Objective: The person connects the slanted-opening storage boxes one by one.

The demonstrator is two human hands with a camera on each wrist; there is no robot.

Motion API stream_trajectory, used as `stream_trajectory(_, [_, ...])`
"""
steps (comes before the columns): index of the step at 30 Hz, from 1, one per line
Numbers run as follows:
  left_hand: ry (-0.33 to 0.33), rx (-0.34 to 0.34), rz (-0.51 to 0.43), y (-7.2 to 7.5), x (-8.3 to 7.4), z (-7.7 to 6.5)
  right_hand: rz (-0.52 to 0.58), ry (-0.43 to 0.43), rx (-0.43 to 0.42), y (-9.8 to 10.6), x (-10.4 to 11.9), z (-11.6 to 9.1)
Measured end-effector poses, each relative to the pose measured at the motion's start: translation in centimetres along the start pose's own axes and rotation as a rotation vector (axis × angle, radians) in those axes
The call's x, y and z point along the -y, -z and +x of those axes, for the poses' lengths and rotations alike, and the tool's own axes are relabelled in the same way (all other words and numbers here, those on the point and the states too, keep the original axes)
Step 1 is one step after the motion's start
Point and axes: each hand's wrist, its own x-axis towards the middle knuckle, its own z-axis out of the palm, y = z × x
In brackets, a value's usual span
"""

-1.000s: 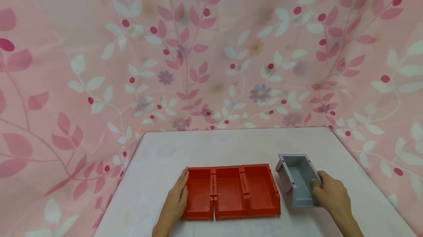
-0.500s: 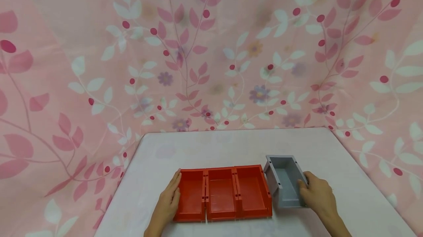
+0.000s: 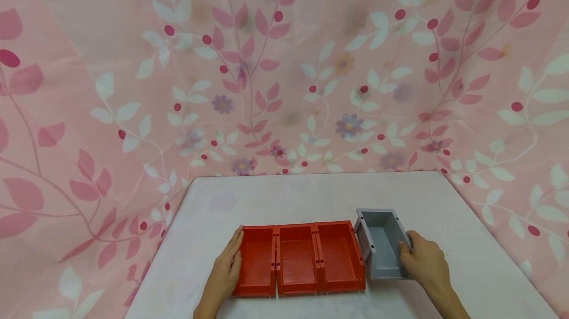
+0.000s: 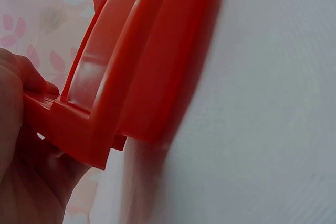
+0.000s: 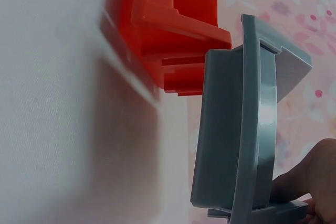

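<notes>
Three red plastic storage bins, the left bin [image 3: 258,262], the middle bin [image 3: 297,262] and the right bin [image 3: 339,257], stand side by side in a row. My left hand [image 3: 223,267] grips the outer wall of the left bin; the left wrist view shows fingers on both sides of that wall [image 4: 65,127]. On the right, my right hand [image 3: 426,262] holds a grey storage bin [image 3: 384,247] by its right wall, thumb inside. In the right wrist view the grey bin [image 5: 223,135] is above the tabletop, its far side right at the end red bin [image 5: 184,35].
A white-covered table [image 3: 293,198] lies under the bins, reaching behind them and to both sides. Pink floral cloth [image 3: 284,87] hangs behind the table and at its left and right edges.
My right hand has brought the grey bin leftward, up against the right end of the red row. The red bins and my left hand have shifted slightly left. Little moves in the last half second.
</notes>
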Motion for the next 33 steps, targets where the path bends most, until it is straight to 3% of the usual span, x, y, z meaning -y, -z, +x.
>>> stream_trajectory(11, [-0.01,-0.005,-0.007,-0.1,-0.1,0.0,-0.029,0.057,-0.04,-0.1,0.5,-0.5])
stream_trajectory(19, [0.016,0.001,-0.025,-0.1,-0.1,0.0,-0.102,0.053,-0.006,-0.1,0.7,-0.2])
stream_trajectory(22, [0.018,0.001,-0.018,-0.2,0.0,0.0,-0.126,0.109,-0.054,-0.1,1.3,0.4])
stream_trajectory(26, [0.02,-0.006,-0.007,-0.4,0.1,-0.1,-0.084,0.27,-0.142,-1.1,3.0,1.6])
stream_trajectory(29, [0.018,-0.021,-0.017,-0.4,0.0,-0.1,-0.044,0.385,-0.141,-2.3,4.8,2.8])
stream_trajectory(33, [0.022,-0.032,-0.022,-0.5,-0.1,-0.1,-0.03,0.458,-0.087,-4.0,7.0,3.9])
